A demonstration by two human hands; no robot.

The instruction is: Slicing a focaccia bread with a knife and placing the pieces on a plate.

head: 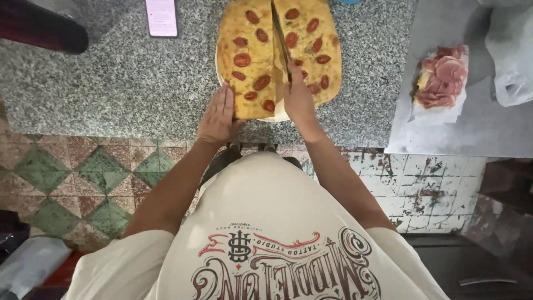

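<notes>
R hand [298, 99] grips knife [281, 41], blade lengthwise up frame centre, through focaccia [248, 61]; L hand [218, 116] flat, open, steadying loaf's lower-left edge on tabletop [122, 83].

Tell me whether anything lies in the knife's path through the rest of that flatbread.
Nothing visible does. The knife, gripped by the right hand, sits in the cut down the middle of the flatbread. The left hand lies flat against the bread's near left edge, off to the side of the cut line. Only tomato slices top the bread.
</notes>
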